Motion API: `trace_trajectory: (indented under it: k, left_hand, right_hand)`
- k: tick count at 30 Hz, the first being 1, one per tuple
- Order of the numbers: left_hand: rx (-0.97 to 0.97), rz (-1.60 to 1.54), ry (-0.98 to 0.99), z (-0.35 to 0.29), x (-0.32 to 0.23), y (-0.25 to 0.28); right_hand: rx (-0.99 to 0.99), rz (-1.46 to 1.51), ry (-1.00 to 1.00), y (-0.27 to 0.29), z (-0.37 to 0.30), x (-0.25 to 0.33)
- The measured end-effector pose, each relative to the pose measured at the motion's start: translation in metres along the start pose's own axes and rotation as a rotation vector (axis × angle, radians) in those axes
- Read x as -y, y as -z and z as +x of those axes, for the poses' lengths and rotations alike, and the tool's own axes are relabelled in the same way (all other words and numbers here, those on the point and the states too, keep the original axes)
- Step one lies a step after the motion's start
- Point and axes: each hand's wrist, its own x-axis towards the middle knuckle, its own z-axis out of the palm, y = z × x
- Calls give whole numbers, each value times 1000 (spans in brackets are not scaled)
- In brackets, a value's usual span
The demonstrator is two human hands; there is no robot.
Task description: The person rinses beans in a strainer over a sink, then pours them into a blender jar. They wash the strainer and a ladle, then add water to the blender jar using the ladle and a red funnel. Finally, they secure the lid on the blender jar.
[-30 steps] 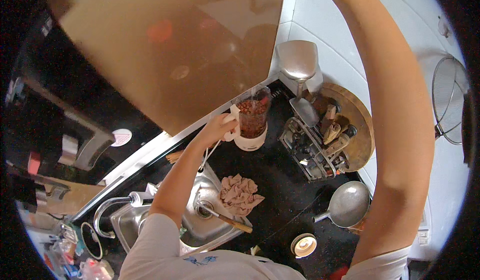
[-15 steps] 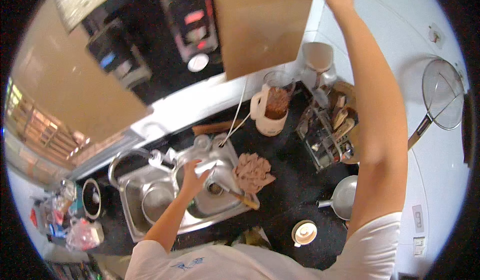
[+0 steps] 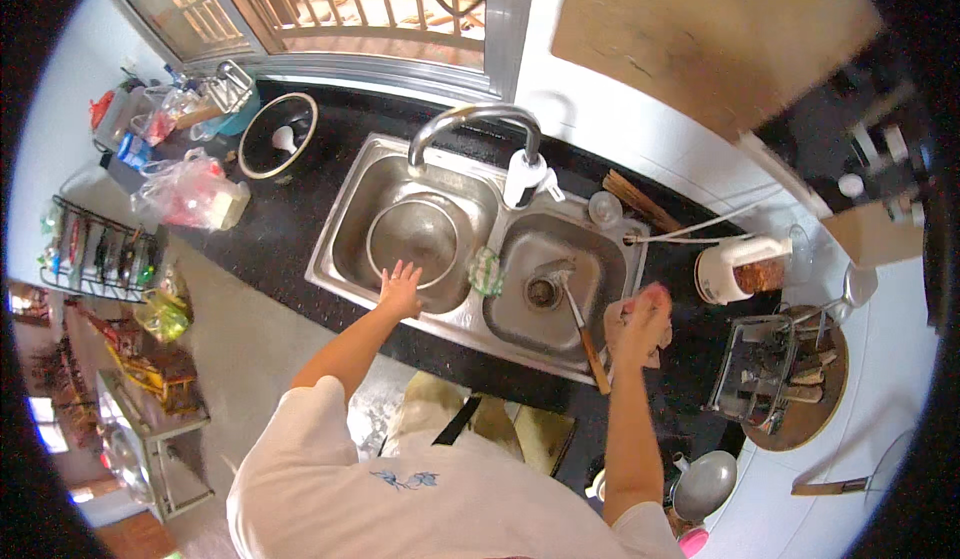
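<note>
My left hand (image 3: 402, 289), fingers spread, is over the near side of the left sink basin (image 3: 350, 204) and holds nothing. Beside its fingertips, a round metal bowl (image 3: 372, 249) sits in that basin. At the counter right of the sink, my right hand (image 3: 642, 321) is closed on a crumpled pinkish-brown cloth (image 3: 614, 317), its fingers slightly blurred. In the right basin (image 3: 525, 244), a wooden-handled tool (image 3: 588, 347) leans with its metal end near the drain and its handle over the near rim. A green-and-white scrubber (image 3: 486, 271) rests on the divider.
A curved faucet (image 3: 475, 111) rises behind the basins. To the right stand a white jug (image 3: 716, 271) with brown contents, a utensil rack (image 3: 745, 359) and a grey pan (image 3: 705, 486). A black bowl (image 3: 278, 135) and plastic bags (image 3: 185, 191) sit at the left.
My view has turned toward the sink and window. My right hand has come down from the brown cabinet door to the cloth. My left hand has shifted left, over the left basin.
</note>
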Motion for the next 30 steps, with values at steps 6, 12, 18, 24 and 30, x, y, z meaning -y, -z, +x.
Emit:
trace_trajectory:
  k: [6,12,18,24,30]
  left_hand:
    - [256,-1,-188,77,18,-40]
    - [-176,-383,-290,68,21,-5]
    - [-236,-997,-180,68,65,76]
    - [0,-1638,56,35,45,166]
    - [-78,-1779,84,40,18,190]
  right_hand:
    - [141,106,-28,-95,-34,11]
    - [257,-256,161,-163,1,19]
    - [224,104,-354,-228,99,-21]
    - [45,151,-434,-240,108,-58]
    - [133,371,-559,-234,110,-95]
